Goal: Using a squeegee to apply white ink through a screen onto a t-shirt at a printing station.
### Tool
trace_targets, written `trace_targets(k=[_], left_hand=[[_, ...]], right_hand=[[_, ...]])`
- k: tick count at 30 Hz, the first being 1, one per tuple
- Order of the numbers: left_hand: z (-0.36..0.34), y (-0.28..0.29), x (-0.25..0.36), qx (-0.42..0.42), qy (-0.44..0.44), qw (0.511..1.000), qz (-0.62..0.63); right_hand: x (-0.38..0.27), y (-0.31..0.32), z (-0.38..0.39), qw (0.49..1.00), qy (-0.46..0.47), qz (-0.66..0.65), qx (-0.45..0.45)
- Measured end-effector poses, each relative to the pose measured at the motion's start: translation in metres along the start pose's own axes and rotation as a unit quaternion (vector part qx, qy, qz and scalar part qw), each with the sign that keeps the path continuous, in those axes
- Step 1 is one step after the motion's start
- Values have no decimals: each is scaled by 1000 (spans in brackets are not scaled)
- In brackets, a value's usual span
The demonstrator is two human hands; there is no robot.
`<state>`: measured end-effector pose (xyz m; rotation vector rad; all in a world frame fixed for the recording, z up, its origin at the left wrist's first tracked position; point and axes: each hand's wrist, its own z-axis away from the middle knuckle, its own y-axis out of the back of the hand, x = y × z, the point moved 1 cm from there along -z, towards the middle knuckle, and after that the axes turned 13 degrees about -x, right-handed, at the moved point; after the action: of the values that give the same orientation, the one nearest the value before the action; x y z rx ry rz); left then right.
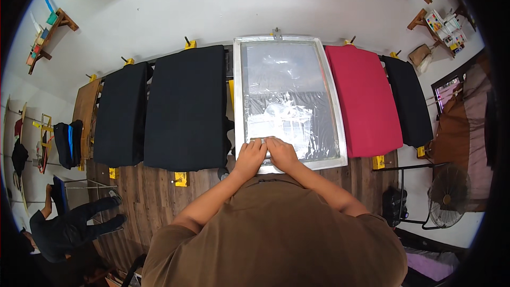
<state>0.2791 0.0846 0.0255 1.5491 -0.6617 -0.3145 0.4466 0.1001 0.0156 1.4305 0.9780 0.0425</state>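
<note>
A: Item: screen frame, lying flat on the bench between a black shirt and a red shirt. Grip?

B: My left hand and right hand were closed together on a squeegee at its near edge. I judged even pressure and a steady angle mattered.

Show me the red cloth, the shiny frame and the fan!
red cloth (364, 101): head view, middle of the fabric.
silver frame (237, 95): head view, its left metal edge.
fan (449, 195): head view, centre of the round grille.
</note>
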Motion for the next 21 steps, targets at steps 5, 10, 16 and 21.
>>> trace_targets(k=[5, 10, 16, 21], left_hand=[[-12, 12, -13, -19, -3, 999, 41], [-23, 70, -31, 38, 30, 970, 240], [28, 71, -55, 181, 152, 910, 340], [94, 26, -49, 124, 213, 905, 347]], right_hand=[[5, 10, -13, 991, -79, 1, -109], [17, 37, -27, 985, -117, -115, -49], [28, 60, -11, 955, -216, -202, 21], [63, 32, 27, 785, -332, -513, 106]])
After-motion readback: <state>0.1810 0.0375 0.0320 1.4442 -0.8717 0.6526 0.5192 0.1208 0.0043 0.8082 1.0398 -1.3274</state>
